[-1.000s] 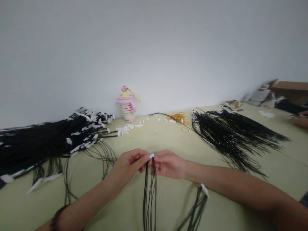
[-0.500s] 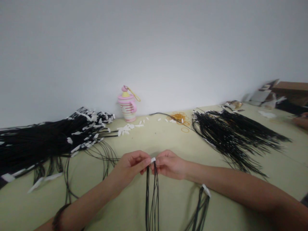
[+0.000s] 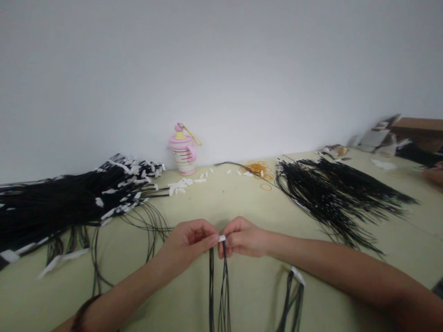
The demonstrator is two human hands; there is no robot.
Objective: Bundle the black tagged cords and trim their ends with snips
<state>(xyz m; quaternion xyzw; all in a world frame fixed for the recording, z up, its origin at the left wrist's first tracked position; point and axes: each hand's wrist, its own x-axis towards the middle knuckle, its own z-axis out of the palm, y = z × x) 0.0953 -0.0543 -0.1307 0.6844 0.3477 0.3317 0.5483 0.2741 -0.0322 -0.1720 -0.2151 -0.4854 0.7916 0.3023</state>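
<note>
Between my two hands is a small white connector (image 3: 222, 238) with thin black wires (image 3: 224, 286) hanging down from it. My left hand (image 3: 194, 240) pinches the wires and the connector's left end between thumb and fingers. From the other side, the curled fingers of my right hand (image 3: 242, 236) press at the connector's right end. A second bundle of black wires with a white end piece (image 3: 298, 275) hangs or lies below my right forearm; which, I cannot tell. My fingers hide part of the held connector.
A large pile of black wires with white ends (image 3: 62, 198) lies left. Another spread of black wires (image 3: 332, 198) lies right. Loose white pieces (image 3: 180, 185), a pink cup (image 3: 184, 152) and yellow rubber bands (image 3: 256, 168) are along the wall. A co-worker's hand (image 3: 434, 175) shows far right.
Both hands have moved down very slightly with the connector, which now sits more level. The wire bundle below my right forearm has shifted a little.
</note>
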